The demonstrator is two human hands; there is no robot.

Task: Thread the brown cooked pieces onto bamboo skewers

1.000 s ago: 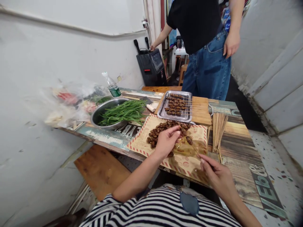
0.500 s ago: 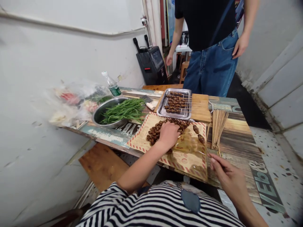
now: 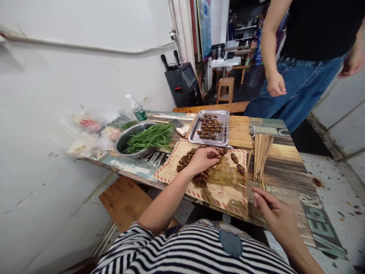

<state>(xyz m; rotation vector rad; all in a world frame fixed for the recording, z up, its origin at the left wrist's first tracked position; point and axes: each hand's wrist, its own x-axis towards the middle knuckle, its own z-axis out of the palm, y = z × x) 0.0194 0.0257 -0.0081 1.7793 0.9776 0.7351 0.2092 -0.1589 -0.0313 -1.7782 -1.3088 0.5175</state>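
My right hand [image 3: 273,207] pinches the lower end of a thin skewer [image 3: 248,184]. Two brown, ridged pupae [image 3: 237,163] are threaded at its far end, above the paper's right side. Over the pile of similar loose pupae [image 3: 201,179], my left hand [image 3: 203,160] has its fingers curled together; whatever sits between the fingertips is hidden. Beneath the pile lies a tan paper sheet [image 3: 225,194] with a red-striped border and wet, oily patches. Just beyond it, a metal tray [image 3: 195,136] holds several filled skewers [image 3: 211,127].
Bare bamboo skewers [image 3: 262,154] lie right of the paper. The tray rests on a wooden board [image 3: 241,131]. Leftward are a metal bowl [image 3: 121,146] of green stalks, a water bottle [image 3: 138,110] and plastic bags [image 3: 91,131]. Across the table, a person [image 3: 308,72] stands at the right.
My left hand has lifted slightly and turned, its fingers drawing back from the pile. The right hand keeps the skewer almost in place. The person opposite has moved to the right.
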